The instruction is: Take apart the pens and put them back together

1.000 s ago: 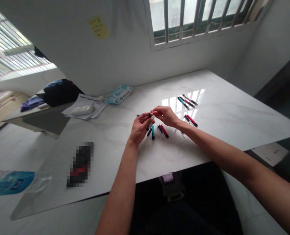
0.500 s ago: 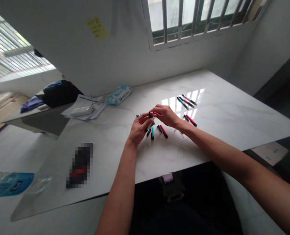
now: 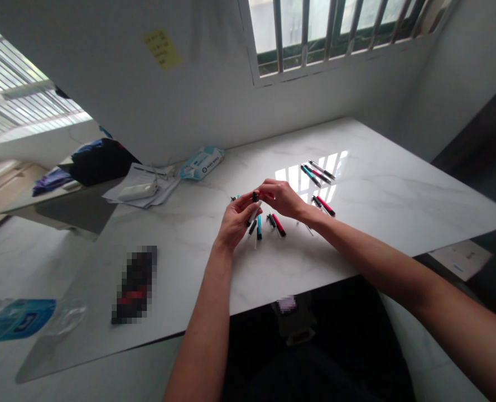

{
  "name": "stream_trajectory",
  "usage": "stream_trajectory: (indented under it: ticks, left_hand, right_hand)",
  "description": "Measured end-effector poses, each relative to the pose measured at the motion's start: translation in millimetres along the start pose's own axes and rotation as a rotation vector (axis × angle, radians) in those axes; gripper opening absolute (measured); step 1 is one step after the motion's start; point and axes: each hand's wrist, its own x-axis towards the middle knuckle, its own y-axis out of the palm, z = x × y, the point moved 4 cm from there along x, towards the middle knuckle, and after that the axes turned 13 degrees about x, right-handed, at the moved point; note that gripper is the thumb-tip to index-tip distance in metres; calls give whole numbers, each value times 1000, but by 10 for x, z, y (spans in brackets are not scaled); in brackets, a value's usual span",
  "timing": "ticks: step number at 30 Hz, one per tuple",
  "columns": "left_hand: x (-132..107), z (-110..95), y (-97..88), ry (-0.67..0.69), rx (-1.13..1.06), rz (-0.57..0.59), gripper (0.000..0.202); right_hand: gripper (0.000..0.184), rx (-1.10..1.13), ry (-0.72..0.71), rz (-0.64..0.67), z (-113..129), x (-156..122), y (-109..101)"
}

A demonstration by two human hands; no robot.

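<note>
My left hand point(image 3: 231, 222) is closed on a white pen barrel point(image 3: 254, 212) with a dark lower end, and a small black pen part point(image 3: 255, 196) stands up at its fingertips. Close against it, my right hand point(image 3: 284, 199) has its fingers bent and pinched together; what they grip is too small to make out. Below the hands lie a turquoise pen barrel point(image 3: 259, 228), a red pen barrel point(image 3: 278, 224) and thin refills with black parts. Another red pen barrel point(image 3: 325, 205) rests right of my right wrist, beside small dark parts.
Several whole pens point(image 3: 317, 174) lie farther back on the marbled table point(image 3: 381, 184). A wipes pack point(image 3: 201, 163) and papers point(image 3: 141, 187) sit along the wall. At left are a blurred-out dark object point(image 3: 134, 285) and a plastic bottle point(image 3: 19, 319).
Both hands stay together at almost the same spot. My right fingers have shifted slightly around the black part. The whole view has drifted a little.
</note>
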Motion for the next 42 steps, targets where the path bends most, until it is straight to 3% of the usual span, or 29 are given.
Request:
stream_trajectory:
  ticks: [3, 6, 10, 13, 19, 24, 27, 30, 34, 37, 42]
  left_hand:
    - [-8, -14, -4, 4, 29, -4, 48]
    - [-21, -28, -4, 7, 41, 10, 47]
    - [-29, -12, 10, -2, 72, 69, 45]
    - [-26, 3, 20, 4, 109, 111, 43]
    - [-21, -12, 2, 46, 102, 91, 39]
    - [-45, -26, 37, 51, 124, 157, 36]
    - [-49, -29, 37, 45, 122, 150, 38]
    - [-15, -5, -8, 22, 104, 76, 46]
    - [67, 49, -137, 17, 51, -113, 57]
    - [103, 72, -215, 42, 31, -218, 60]
    - [111, 72, -214, 67, 75, -209, 58]
  right_hand:
    - [20, 246, 135, -116, -102, 15, -13]
    - [31, 605, 389, -195, -264, 12, -49]
    - [36, 975, 695, -6, -366, -39, -42]
    - [30, 1081, 775, 102, -387, -73, -38]
    - [21, 1172, 846, 84, -437, -80, -12]
    - [33, 1175, 857, 135, -382, -87, 23]
    - [35, 1138, 743, 74, -371, -47, -14]
    - [39, 1045, 588, -70, -368, 25, -139]
    - [47, 922, 478, -237, -319, 87, -325]
    - [50, 879, 447, -214, -244, 107, -361]
    - [54, 795, 408, -177, -194, 112, -303]
